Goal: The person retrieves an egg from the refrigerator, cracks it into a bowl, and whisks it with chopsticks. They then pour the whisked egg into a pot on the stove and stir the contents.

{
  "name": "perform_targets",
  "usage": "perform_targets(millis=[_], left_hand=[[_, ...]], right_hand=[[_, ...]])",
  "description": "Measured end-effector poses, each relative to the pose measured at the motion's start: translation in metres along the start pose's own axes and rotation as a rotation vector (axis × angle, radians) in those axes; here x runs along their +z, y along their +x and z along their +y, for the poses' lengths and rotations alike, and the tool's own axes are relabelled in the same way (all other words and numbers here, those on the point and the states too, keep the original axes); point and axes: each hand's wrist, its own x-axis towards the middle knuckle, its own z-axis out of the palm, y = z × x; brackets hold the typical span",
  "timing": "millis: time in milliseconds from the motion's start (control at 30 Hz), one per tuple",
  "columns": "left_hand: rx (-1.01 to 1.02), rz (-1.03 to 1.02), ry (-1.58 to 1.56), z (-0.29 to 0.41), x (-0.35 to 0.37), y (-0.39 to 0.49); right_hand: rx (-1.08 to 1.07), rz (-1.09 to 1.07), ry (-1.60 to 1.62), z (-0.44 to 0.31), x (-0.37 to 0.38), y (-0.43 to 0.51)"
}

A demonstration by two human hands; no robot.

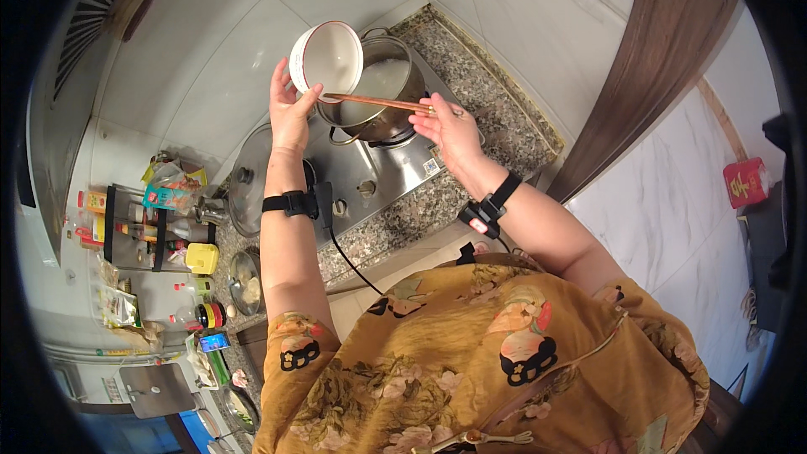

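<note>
My left hand [294,112] grips a white bowl [333,58] with a red rim by its near side, thumb over the edge. The bowl is tilted above a metal pot [410,99] and hides part of it. Pale, cloudy liquid [384,79] shows inside the pot. In my right hand [450,127] is a pair of wooden chopsticks [384,102], held nearly level. Their tips reach the bowl's near rim; whether they touch it I cannot tell. The pot stands on the right burner of a stainless steel gas stove [372,170].
A glass pot lid [243,192] leans left of the stove. Further along the granite counter [403,227] are a rack of bottles [135,227], a yellow container [202,258], a glass lid over food [246,284], and a phone [214,343]. A tiled wall [214,44] rises behind the stove.
</note>
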Motion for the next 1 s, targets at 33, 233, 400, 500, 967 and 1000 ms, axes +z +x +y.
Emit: perform_targets(millis=[33,233,400,500,967,1000], left_hand=[[0.011,0.015,0.009,0.000,0.001,0.000],[-0.022,0.045,0.191,-0.004,0.008,0.004],[-0.035,0.055,0.239,-0.005,0.012,0.008],[-0.072,0.084,0.241,0.000,0.018,0.010],[-0.075,0.187,0.344,-0.017,0.006,0.019],[-0.083,0.193,0.312,-0.016,0.008,0.020]], right_hand=[[-0.058,-0.015,-0.071,-0.002,-0.003,0.004],[-0.326,0.023,-0.287,-0.018,-0.013,0.030],[-0.175,-0.090,-0.131,-0.005,0.000,0.008],[-0.239,-0.066,-0.257,0.002,-0.012,0.016],[-0.471,-0.127,-0.429,-0.012,-0.011,0.023],[-0.445,-0.156,-0.444,-0.007,-0.011,0.025]])
